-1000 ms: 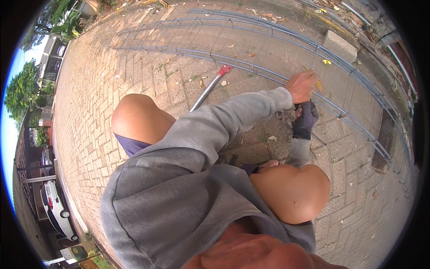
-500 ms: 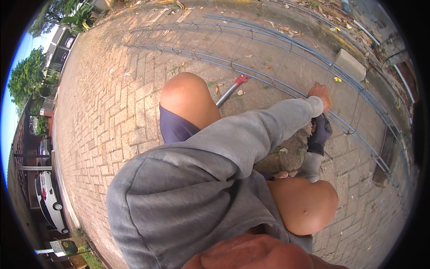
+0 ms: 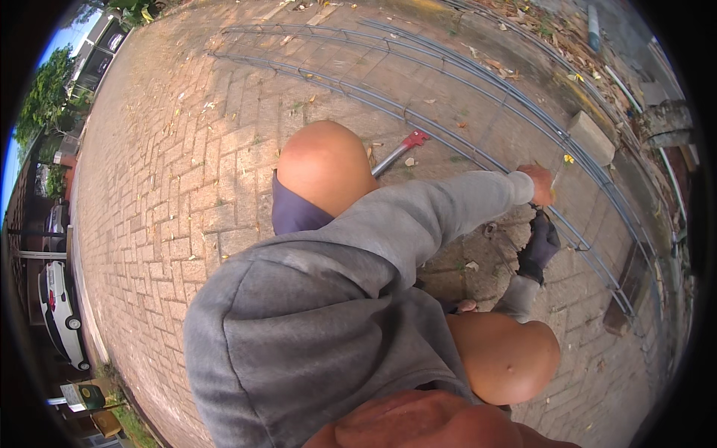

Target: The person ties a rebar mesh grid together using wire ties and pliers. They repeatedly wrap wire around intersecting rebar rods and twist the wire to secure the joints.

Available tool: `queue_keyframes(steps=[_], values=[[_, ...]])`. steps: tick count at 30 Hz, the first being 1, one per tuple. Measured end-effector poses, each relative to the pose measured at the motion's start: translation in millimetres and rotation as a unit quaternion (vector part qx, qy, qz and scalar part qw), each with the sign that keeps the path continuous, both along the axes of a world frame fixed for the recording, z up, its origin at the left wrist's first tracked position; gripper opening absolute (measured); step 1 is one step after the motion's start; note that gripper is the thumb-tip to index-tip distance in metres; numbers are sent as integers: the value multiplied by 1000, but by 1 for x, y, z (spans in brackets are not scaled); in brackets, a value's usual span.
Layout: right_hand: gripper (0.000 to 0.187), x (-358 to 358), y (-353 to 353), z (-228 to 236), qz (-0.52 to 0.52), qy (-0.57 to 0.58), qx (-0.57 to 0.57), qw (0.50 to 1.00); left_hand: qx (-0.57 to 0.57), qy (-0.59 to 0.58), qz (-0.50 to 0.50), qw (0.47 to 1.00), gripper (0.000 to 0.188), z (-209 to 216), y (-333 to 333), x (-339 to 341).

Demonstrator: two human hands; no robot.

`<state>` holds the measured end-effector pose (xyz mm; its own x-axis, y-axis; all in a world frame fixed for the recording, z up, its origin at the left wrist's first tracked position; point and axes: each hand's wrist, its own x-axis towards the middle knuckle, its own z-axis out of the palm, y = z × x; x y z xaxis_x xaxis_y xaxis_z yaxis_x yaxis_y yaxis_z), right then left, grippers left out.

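Observation:
A long cage of steel bars [image 3: 441, 136], joined by thin ties, curves across the paving. My bare left hand [image 3: 536, 184], at the end of a grey sleeve, is closed round the near bars of the cage. Just below it is my right hand [image 3: 542, 243] in a dark glove, its fingers curled near the same bars. Something thin and dark shows at its fingertips, but I cannot make out what it grips. Beyond my left knee, a tool with a grey shaft and red head [image 3: 414, 140] lies on the bricks.
Brick paving [image 3: 172, 187] spreads around my bent knees. A concrete block [image 3: 591, 139] sits beyond the far bars, beside a leaf-strewn kerb. Under the cage's right end lies a dark wooden block [image 3: 626, 293]. A white car [image 3: 61, 313] stands at far left.
My right hand has drawn slightly away from my left, opening a small gap between them. My left hand stays at the bars. The whole view has shifted slightly.

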<state>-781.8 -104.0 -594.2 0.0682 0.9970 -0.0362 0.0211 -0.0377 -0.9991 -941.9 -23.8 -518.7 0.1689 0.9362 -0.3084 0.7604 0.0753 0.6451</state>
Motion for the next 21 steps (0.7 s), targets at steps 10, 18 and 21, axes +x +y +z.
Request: queue_keyframes(steps=[10,18,21], values=[[59,-18,-18,43,-24,-463,128,877,-187,-117,0,975,33,-6,37,7],[43,-30,-10,49,-84,-545,169,817,-141,-136,19,980,31,-15,35,5],[40,-30,-5,42,-84,-553,143,816,-162,-163,9,973,34,-11,34,2]])
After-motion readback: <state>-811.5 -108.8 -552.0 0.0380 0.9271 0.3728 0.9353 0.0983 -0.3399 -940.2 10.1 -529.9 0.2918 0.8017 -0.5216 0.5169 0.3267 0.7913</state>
